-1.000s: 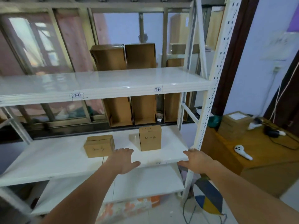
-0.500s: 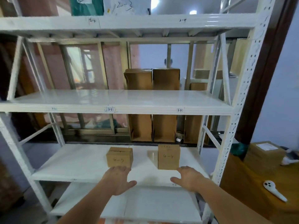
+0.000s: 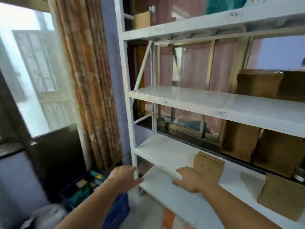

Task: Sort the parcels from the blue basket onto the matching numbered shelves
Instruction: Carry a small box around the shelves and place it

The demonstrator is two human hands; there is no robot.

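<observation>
A white metal rack (image 3: 130, 123) fills the right of the view, its shelf edges marked with handwritten numbers such as the label (image 3: 220, 114). Two small cardboard parcels stand on the lower shelf: one (image 3: 208, 164) just beyond my right hand, another (image 3: 280, 197) at the right edge. The blue basket (image 3: 118, 210) sits on the floor at lower left with several parcels (image 3: 92, 180) inside. My left hand (image 3: 125, 176) hovers empty, fingers relaxed, near the rack's front post above the basket. My right hand (image 3: 191, 179) is empty too, fingers spread over the lower shelf.
An orange curtain (image 3: 89, 83) hangs left of the rack beside a bright window (image 3: 33, 66). Tall brown cartons (image 3: 259, 83) stand behind the rack. A green parcel (image 3: 222, 4) lies on the top shelf. Something orange (image 3: 168, 219) lies on the floor under the shelves.
The view has swung left, bringing the curtain, window and blue basket into sight. Both empty hands have moved left along the lower shelf, the left one past the rack's post.
</observation>
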